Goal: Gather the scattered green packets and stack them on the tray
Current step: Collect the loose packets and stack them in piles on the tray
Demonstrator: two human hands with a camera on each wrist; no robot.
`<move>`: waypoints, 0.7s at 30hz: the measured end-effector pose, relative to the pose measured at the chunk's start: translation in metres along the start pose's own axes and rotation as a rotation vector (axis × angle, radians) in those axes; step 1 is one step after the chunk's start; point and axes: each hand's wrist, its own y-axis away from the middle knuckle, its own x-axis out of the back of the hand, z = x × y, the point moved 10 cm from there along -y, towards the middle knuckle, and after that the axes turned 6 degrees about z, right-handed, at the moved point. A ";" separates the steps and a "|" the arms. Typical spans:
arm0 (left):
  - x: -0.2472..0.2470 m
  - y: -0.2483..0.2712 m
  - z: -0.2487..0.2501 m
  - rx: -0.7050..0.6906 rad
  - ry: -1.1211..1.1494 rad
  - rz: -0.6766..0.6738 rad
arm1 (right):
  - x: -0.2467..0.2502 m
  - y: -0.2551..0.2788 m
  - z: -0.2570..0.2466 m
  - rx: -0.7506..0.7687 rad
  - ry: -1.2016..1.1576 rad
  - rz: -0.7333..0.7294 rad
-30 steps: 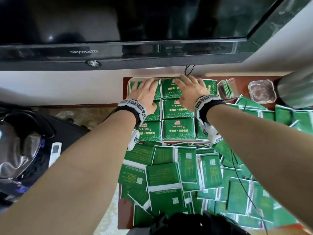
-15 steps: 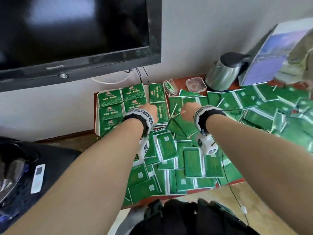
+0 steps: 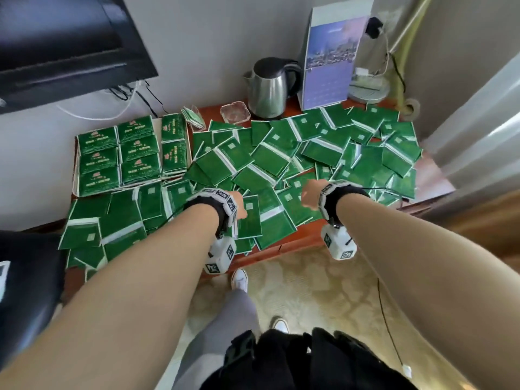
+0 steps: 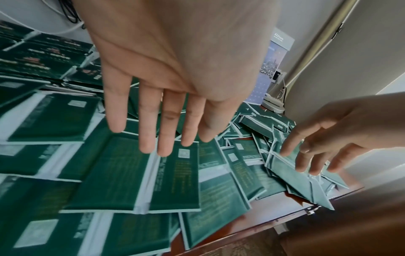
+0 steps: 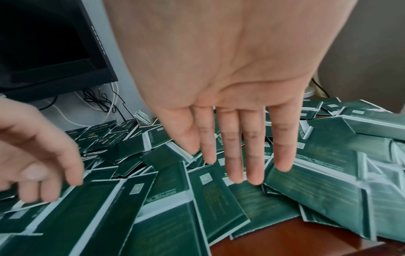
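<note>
Green packets (image 3: 126,153) lie stacked in neat rows on the white tray (image 3: 75,175) at the table's left rear. Many more scattered packets (image 3: 323,147) cover the rest of the red-brown table (image 3: 433,178), overlapping each other. My left hand (image 3: 239,205) hovers over the near middle of the pile, fingers straight and holding nothing, as the left wrist view shows the same hand (image 4: 162,138). My right hand (image 3: 308,192) is a little to its right; the right wrist view shows this hand (image 5: 241,164) with straight fingers just above the packets (image 5: 208,190), empty.
A steel kettle (image 3: 271,88), a glass ashtray (image 3: 235,112) and a standing calendar card (image 3: 332,63) line the back of the table. A black TV (image 3: 64,43) hangs at the upper left. The table's front edge (image 3: 281,249) is close to my legs.
Both hands have drawn back from the packets on the tray and now hover over the loose pile near the front edge. The head view has pulled back and swung right.
</note>
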 end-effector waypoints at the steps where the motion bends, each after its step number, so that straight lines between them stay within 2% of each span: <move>1: 0.007 0.003 0.009 0.008 0.005 0.014 | -0.001 -0.002 0.006 -0.017 -0.011 -0.007; 3: 0.015 -0.005 0.016 0.036 0.008 0.037 | 0.003 -0.003 0.010 -0.002 -0.028 0.012; 7: 0.024 -0.038 0.026 0.050 -0.003 -0.046 | 0.003 -0.027 0.027 0.013 -0.009 0.005; 9: 0.029 -0.069 0.029 0.050 0.000 -0.060 | 0.009 -0.038 0.038 0.022 -0.064 0.030; 12: 0.032 -0.135 0.033 0.087 0.002 -0.081 | 0.005 -0.068 0.060 0.011 0.026 -0.027; 15: 0.037 -0.191 0.053 0.037 0.004 -0.091 | 0.007 -0.087 0.087 -0.019 0.019 -0.058; 16: 0.051 -0.192 0.063 0.012 -0.009 -0.064 | 0.013 -0.090 0.095 -0.040 0.014 -0.064; 19: 0.109 -0.146 0.103 -0.074 0.026 0.008 | 0.026 -0.102 0.119 -0.108 -0.059 -0.037; 21: 0.125 -0.143 0.124 -0.105 0.043 0.041 | 0.020 -0.118 0.134 -0.132 -0.032 -0.097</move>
